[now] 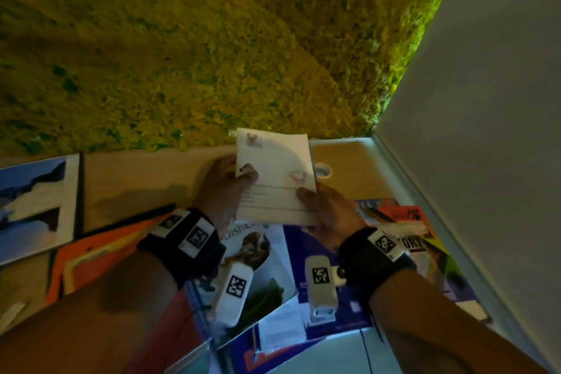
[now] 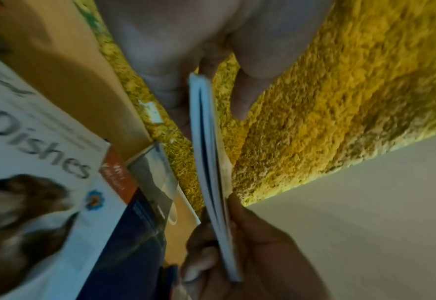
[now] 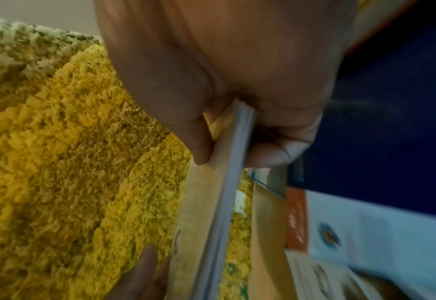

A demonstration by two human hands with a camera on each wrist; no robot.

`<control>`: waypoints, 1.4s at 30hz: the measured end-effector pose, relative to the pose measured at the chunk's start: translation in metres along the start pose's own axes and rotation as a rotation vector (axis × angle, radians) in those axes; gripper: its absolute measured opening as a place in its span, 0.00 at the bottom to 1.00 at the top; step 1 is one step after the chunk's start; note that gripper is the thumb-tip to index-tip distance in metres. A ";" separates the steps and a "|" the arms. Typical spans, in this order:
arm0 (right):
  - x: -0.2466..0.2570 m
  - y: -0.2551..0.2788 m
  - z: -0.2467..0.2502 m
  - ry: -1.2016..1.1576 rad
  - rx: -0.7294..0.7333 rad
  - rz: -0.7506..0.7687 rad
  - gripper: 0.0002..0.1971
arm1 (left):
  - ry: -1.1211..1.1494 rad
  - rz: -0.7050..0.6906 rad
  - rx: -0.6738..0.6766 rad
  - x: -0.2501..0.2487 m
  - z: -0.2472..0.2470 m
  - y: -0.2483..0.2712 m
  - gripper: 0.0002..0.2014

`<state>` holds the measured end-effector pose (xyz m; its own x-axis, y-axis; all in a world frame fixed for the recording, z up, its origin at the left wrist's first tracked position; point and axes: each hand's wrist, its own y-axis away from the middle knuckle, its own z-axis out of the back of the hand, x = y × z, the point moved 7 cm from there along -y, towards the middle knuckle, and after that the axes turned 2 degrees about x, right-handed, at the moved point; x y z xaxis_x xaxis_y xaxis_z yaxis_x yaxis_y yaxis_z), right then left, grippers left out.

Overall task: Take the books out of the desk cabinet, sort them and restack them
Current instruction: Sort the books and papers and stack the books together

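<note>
Books lie spread across the desk, and the sorting step is in hand. At 9 o'clock in the head view a blue-and-white picture book lies flat; at 8 o'clock an orange book lies partly under the left forearm. At centre, both hands hold one thin white booklet clear of the pile. The left hand grips its left edge, thumb on the cover and fingers behind. The right hand pinches its lower right corner, thumb on top. The wrist views show the booklet edge-on between thumb and fingers on each side. Beneath it, at 6 o'clock, lie a white cookbook marked "Dishes" and a dark blue book; at 4 o'clock more colourful magazines overlap. To do this step well, probably support the limp booklet along both edges so that it does not sag, read the cover, then lay it square on a matching stack. Loose overlapping covers may slide if it is set down askew.
</note>
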<state>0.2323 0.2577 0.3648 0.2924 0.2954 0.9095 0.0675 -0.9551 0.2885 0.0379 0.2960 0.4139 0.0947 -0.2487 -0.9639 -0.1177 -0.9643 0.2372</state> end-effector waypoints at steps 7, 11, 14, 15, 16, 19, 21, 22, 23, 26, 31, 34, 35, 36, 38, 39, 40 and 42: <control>0.042 -0.108 0.074 0.244 -0.133 -0.023 0.24 | -0.394 -0.099 0.018 -0.012 -0.062 -0.099 0.36; 0.017 -0.154 0.115 0.779 -0.148 -0.199 0.23 | -0.794 0.064 0.162 0.038 -0.063 -0.132 0.32; -0.005 -0.166 0.126 1.023 -0.109 -0.247 0.30 | -0.968 0.160 0.208 0.068 -0.060 -0.146 0.38; -0.008 -0.170 0.127 1.067 -0.097 -0.244 0.30 | -0.994 0.164 0.203 0.071 -0.062 -0.148 0.40; -0.008 -0.173 0.126 1.082 -0.092 -0.232 0.29 | -1.008 0.165 0.199 0.073 -0.064 -0.152 0.42; -0.006 -0.181 0.124 1.104 -0.090 -0.203 0.24 | -1.060 0.158 0.224 0.076 -0.074 -0.158 0.46; 0.000 -0.183 0.127 1.075 -0.124 -0.194 0.22 | -1.009 0.165 0.231 0.076 -0.079 -0.158 0.43; 0.003 -0.181 0.129 1.040 -0.134 -0.204 0.22 | -0.978 0.166 0.229 0.078 -0.079 -0.159 0.40; 0.005 -0.179 0.131 1.003 -0.139 -0.206 0.22 | -0.950 0.160 0.230 0.077 -0.079 -0.156 0.37; 0.015 -0.165 0.130 0.952 -0.144 -0.208 0.25 | -0.865 0.144 0.235 0.076 -0.073 -0.149 0.33; 0.050 -0.120 0.079 0.910 -0.214 0.045 0.18 | -0.739 0.147 0.140 0.046 -0.029 -0.111 0.31; 0.043 -0.084 0.020 0.696 -0.136 0.110 0.05 | -0.630 0.165 0.101 0.029 0.019 -0.075 0.28; 0.031 -0.073 -0.003 0.650 -0.072 0.065 0.05 | -0.639 0.177 0.089 0.026 0.038 -0.060 0.27; 0.018 -0.062 -0.025 0.579 -0.002 0.005 0.05 | -0.645 0.172 0.077 0.024 0.056 -0.047 0.26; -0.012 -0.040 -0.068 0.508 0.127 -0.104 0.04 | -0.624 0.162 0.038 0.021 0.094 -0.018 0.24; -0.025 -0.028 -0.087 0.539 0.176 -0.136 0.03 | -0.620 0.157 0.010 0.021 0.114 -0.002 0.24; -0.038 -0.016 -0.105 0.582 0.225 -0.168 0.03 | -0.646 0.141 -0.022 0.022 0.135 0.012 0.23; -0.066 0.003 -0.133 0.691 0.289 -0.237 0.10 | -0.754 0.115 -0.115 0.028 0.181 0.044 0.21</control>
<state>0.0859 0.2383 0.3452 -0.4140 0.3490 0.8407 0.3275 -0.8046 0.4953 -0.1432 0.2635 0.3758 -0.6157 -0.2588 -0.7443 0.0211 -0.9496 0.3127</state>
